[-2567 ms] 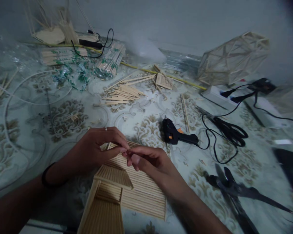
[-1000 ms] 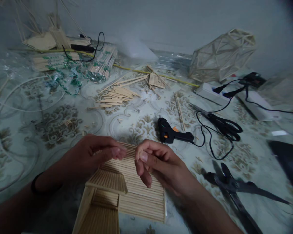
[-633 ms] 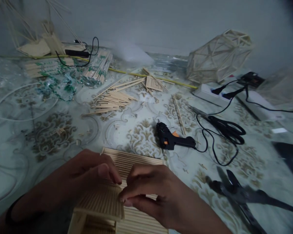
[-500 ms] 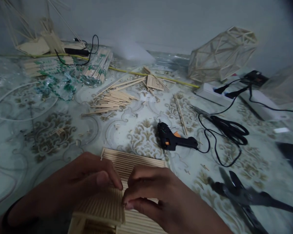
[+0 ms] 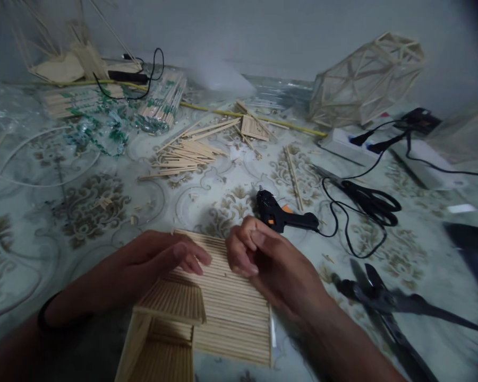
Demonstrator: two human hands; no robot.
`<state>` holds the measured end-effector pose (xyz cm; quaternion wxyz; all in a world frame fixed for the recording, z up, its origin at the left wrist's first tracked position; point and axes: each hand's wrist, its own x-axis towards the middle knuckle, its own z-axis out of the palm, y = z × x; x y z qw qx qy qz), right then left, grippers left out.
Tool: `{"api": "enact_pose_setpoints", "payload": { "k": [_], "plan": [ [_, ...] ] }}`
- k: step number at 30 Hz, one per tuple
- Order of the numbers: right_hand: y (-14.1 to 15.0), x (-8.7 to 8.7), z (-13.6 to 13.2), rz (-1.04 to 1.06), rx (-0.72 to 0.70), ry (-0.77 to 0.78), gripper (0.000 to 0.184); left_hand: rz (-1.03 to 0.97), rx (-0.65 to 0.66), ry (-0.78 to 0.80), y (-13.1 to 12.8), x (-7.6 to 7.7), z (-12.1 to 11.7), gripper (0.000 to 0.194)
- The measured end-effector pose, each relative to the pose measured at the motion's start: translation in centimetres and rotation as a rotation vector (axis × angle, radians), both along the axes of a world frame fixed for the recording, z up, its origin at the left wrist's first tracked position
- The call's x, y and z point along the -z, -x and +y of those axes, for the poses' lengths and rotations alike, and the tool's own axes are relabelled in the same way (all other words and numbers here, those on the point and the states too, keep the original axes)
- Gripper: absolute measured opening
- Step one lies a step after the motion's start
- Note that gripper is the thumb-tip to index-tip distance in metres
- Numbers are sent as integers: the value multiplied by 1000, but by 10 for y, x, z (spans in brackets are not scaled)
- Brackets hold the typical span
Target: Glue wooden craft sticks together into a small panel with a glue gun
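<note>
A small house-like model made of thin wooden sticks stands at the bottom centre, with a slanted stick roof over a box-like part. Beside and behind it lies a flat panel of sticks laid side by side. My left hand is over the roof's far side and the panel, its fingers stretched out and apart, holding nothing that I can see. My right hand is above the panel's right side, fingers curled in against the thumb. Whatever is between those fingers, if anything, is hidden.
A black glue gun lies beyond my right hand, with scissors and black cutting pliers to the right. Loose sticks, bagged sticks, a white power strip and a stick-frame model lie farther back.
My right hand has lifted off the roof edge and moved up and to the right, fingers curling. My left hand has drawn off the roof slightly, uncovering more of the model.
</note>
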<state>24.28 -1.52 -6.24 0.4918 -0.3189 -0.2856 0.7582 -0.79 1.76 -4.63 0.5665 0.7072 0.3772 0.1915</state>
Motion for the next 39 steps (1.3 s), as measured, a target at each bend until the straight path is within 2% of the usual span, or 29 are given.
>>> {"api": "enact_pose_setpoints", "payload": {
  "k": [1,3,6,13,21,25,29,33,39],
  "plan": [
    [1,2,3,-62,18,-18,36,-15,-13,23,-2,2,2,49],
    [4,5,10,-231,1,-96,38,-6,-56,-26,-5,8,6,37],
    [10,6,20,-381,-91,-186,43,-15,-97,-275,-8,16,12,30],
    [28,6,40,-420,-180,-107,31,-45,-183,-503,-4,22,19,21],
    [27,-11,32,-361,-197,-51,21,-85,-374,-692,-5,12,12,6],
    [24,-23,31,-359,-178,-79,18,-117,-472,-704,-4,9,6,5],
    [27,-29,34,-379,-174,-170,22,-143,-524,-642,-2,12,10,8],
    [32,-24,37,-423,-197,-260,22,-172,-555,-541,1,15,15,12],
    [34,-18,33,-481,-179,-337,28,-215,-610,-411,4,8,14,17]
  ]
}}
